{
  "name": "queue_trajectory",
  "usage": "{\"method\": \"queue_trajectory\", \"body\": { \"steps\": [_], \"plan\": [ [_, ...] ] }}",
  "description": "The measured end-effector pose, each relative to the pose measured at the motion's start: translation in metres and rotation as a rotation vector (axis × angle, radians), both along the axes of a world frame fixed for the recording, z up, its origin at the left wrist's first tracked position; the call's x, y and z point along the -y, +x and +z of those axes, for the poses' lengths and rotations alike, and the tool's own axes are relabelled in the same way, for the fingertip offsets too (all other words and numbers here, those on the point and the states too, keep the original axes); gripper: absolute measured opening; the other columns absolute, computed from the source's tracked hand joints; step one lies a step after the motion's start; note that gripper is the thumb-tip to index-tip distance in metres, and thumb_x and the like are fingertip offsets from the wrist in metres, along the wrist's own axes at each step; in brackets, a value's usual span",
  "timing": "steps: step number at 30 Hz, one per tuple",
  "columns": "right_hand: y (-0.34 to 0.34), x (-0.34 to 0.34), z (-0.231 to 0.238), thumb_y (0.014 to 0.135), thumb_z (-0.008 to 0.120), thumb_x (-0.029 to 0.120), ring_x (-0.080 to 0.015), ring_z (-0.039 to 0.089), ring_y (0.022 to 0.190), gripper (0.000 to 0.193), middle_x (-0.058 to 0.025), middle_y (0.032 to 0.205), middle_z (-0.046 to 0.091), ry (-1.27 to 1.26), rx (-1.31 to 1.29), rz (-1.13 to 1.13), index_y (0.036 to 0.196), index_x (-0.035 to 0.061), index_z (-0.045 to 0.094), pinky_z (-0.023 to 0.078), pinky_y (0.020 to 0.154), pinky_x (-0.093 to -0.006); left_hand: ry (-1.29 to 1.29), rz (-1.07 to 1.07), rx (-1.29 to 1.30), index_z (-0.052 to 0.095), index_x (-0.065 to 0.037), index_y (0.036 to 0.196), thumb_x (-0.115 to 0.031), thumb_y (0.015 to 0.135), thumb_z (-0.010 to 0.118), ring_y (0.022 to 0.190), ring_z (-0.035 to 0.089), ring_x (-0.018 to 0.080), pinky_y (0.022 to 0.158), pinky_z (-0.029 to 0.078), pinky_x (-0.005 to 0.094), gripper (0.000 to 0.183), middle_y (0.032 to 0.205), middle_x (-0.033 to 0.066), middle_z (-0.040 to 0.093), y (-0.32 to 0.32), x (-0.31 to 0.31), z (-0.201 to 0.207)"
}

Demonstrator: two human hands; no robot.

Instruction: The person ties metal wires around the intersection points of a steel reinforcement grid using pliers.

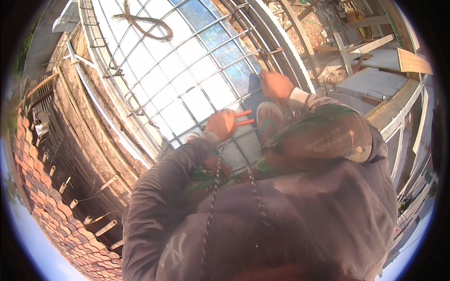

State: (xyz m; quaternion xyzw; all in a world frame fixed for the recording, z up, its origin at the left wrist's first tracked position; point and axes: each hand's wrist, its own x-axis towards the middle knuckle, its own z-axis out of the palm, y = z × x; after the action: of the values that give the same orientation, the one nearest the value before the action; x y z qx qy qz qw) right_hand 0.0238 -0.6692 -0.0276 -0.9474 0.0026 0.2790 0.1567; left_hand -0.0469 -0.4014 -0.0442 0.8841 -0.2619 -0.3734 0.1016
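The left hand (220, 125) of the person is a little above the middle of the view, toward twelve o'clock, and its fingers are curled closed around a tool with two red handles (243, 118). These handles come out from the hand toward three o'clock and stand a little apart; the other end of the tool is hidden, so I cannot tell what it grips. From the left hand, the right hand (277, 85) is at two o'clock, near the edge of the steel mesh (220, 70). Its fingers are bent, with the thumb and forefinger close together beside a bar, but I cannot tell if they hold something. Under the mesh there are white boards (185, 61) and, more toward one o'clock, a blue sheet (199, 19). A bundle of thin wire (161, 32), bent in a loop, lies on the mesh at eleven o'clock. One foot in a sandal (268, 122) is just below the right hand, toward its seven o'clock. Farther out, a red tile roof (61, 201) is at eight o'clock, and pale blocks (372, 84) are at two o'clock.
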Motion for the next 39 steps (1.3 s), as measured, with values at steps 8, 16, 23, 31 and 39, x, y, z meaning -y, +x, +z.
{"method": "queue_trajectory", "body": {
  "steps": [8,16,23,31,39],
  "plan": [
    [-0.027,-0.014,-0.008,0.097,0.053,0.019,-0.0343,0.065,0.087,0.015,-0.0161,0.091,0.066,0.623,-0.319,0.175,0.101,0.0072,0.061,0.05,0.079,-0.0451,-0.186,-0.208,0.383,0.064,-0.005,0.1,-0.015,0.088,0.061,0.1,0.055,0.0309,0.082,0.048,0.0444,0.016,0.104,0.0102,0.055,-0.021,0.0,-0.012],
    [-0.04,-0.001,-0.052,0.089,0.056,0.018,-0.0202,0.063,0.073,0.014,-0.0103,0.077,0.065,0.808,-0.286,0.006,0.09,0.0056,0.064,0.05,0.066,-0.0398,-0.157,-0.003,0.133,0.062,0.003,0.096,-0.018,0.081,0.067,0.095,0.06,0.0427,0.082,0.051,0.0527,0.027,0.11,0.0218,0.056,0.01,0.027,0.014],
    [-0.06,0.01,-0.075,0.084,0.057,0.016,-0.0262,0.066,0.074,0.017,-0.0136,0.079,0.07,0.741,-0.13,-0.161,0.085,0.005,0.07,0.051,0.069,-0.0442,-0.222,-0.223,0.147,0.064,0.001,0.1,-0.019,0.082,0.071,0.082,0.065,0.0444,0.069,0.053,0.055,0.027,0.098,0.0228,0.057,0.014,0.013,-0.032],
    [-0.073,0.037,0.044,0.089,0.058,0.015,-0.0255,0.069,0.072,0.017,-0.0123,0.087,0.071,0.803,-0.29,-0.491,0.097,0.0044,0.069,0.055,0.061,-0.0412,-0.373,-0.105,-0.188,0.059,0.003,0.088,-0.011,0.089,0.065,0.064,0.066,0.0256,0.059,0.052,0.0386,0.016,0.074,0.0143,0.064,0.041,0.04,-0.022],
    [-0.046,0.053,0.075,0.099,0.06,0.022,-0.029,0.075,0.083,0.025,-0.0145,0.1,0.066,1.446,-0.234,-0.727,0.113,0.0012,0.059,0.064,0.07,-0.0407,-0.709,0.296,-0.789,0.057,0.002,0.102,-0.01,0.099,0.061,0.064,0.064,0.0131,0.049,0.051,0.0264,0.013,0.085,0.0097,0.068,0.084,0.111,0.066]
  ]
}}
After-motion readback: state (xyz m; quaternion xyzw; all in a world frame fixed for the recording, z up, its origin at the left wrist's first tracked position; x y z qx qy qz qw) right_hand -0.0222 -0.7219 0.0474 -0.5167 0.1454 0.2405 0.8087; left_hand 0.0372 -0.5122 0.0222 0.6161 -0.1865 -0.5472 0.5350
